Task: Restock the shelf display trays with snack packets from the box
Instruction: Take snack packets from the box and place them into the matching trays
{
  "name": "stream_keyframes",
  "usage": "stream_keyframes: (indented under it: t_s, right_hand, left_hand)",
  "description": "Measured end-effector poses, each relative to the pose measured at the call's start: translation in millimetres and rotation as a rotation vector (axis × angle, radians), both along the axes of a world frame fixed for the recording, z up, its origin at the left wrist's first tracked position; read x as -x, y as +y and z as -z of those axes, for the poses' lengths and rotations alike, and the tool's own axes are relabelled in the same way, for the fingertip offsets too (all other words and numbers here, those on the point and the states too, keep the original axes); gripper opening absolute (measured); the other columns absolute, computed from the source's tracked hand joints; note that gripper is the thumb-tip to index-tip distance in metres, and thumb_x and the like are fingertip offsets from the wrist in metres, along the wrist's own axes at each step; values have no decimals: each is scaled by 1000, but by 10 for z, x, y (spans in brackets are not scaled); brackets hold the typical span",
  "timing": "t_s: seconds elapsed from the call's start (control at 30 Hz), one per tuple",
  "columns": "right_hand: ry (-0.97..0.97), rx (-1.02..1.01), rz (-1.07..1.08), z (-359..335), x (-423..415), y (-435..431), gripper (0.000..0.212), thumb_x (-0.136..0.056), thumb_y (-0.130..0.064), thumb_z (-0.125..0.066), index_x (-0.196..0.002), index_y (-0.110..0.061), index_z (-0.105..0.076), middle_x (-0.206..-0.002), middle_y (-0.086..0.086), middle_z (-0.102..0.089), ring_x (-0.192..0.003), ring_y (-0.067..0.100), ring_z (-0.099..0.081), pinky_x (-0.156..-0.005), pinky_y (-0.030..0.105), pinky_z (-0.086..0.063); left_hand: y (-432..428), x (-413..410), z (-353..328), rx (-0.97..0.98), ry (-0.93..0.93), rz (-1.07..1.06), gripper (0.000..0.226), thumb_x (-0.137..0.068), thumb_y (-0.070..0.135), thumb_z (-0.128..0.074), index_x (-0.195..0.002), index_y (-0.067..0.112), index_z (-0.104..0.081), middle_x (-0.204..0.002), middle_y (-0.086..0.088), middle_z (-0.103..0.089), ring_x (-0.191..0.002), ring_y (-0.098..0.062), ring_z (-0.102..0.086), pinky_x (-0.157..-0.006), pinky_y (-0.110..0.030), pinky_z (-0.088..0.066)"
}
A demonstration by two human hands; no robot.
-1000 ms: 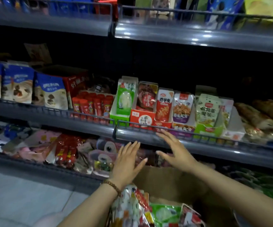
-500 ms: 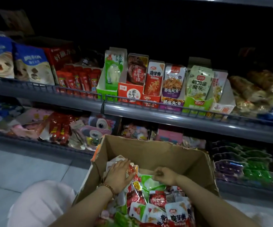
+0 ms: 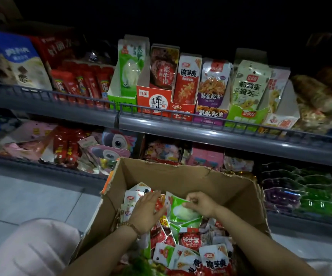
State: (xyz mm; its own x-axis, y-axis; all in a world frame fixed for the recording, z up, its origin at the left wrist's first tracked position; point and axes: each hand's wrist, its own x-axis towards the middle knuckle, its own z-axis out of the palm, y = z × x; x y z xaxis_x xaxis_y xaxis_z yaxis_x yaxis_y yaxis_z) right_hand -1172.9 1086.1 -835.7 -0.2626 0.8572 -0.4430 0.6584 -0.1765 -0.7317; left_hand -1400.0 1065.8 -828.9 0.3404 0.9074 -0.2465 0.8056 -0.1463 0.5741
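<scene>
On the far side, a grey shelf carries a row of display trays with packets standing upright in them. Nearer, an open cardboard box holds a pile of snack packets. The left hand lies flat on packets at the box's left, fingers straight. The right hand pinches a green packet mid-pile.

Dim and underexposed, with wide-angle bending.
Near-black from 10 to 2 o'clock; soft glints from overhead on the grey shelf edge towards 3 o'clock; brightest inside the box at 6 o'clock, with crisp print on the packets; smeared and out of focus at 3 and 9 o'clock; shelf lines bowed towards the frame edges.
</scene>
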Motion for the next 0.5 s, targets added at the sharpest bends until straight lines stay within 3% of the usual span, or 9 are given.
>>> stream_keyframes:
  t_s: [0.1,0.27,0.4,0.5]
  right_hand:
    - [161,-65,59,-351,-16,10,26,-90,-21,-62,-66,-18,-53,-56,4,-42,-50,6,-41,-52,15,-39]
    - [342,-127,132,-890,104,-29,24,-91,-16,-60,-67,-16,-55,-43,-10,-47,-42,0,-46,-49,15,-41]
    - [496,-209,317,-1127,271,-59,21,-88,-18,-64,-68,-12,-60,-55,-4,-58,-49,7,-52,-56,22,-42]
    - [632,-237,477,-1353,438,-19,14,-87,-13,-63,-73,-13,-62,-66,-1,-70,-57,9,-62,-59,22,-47]
  left_hand:
    - [50,-80,-168,74,-416,-95,51,-89,46,-55,-133,23,-46,-130,14,-51,-124,-10,-48,-105,-27,-38]
    - [142,-128,-573,145,-825,-371,17,-88,21,-64,-105,16,-66,-99,-1,-72,-97,-25,-67,-80,-30,-55]
    - [153,-89,-945,177,-1036,-545,36,-91,21,-58,-123,13,-44,-99,-4,-66,-77,-19,-66,-60,-24,-54]
    - [100,-23,-1207,230,-1021,-486,49,-95,32,-48,-137,21,-26,-107,4,-60,-73,-19,-67,-63,-29,-57]
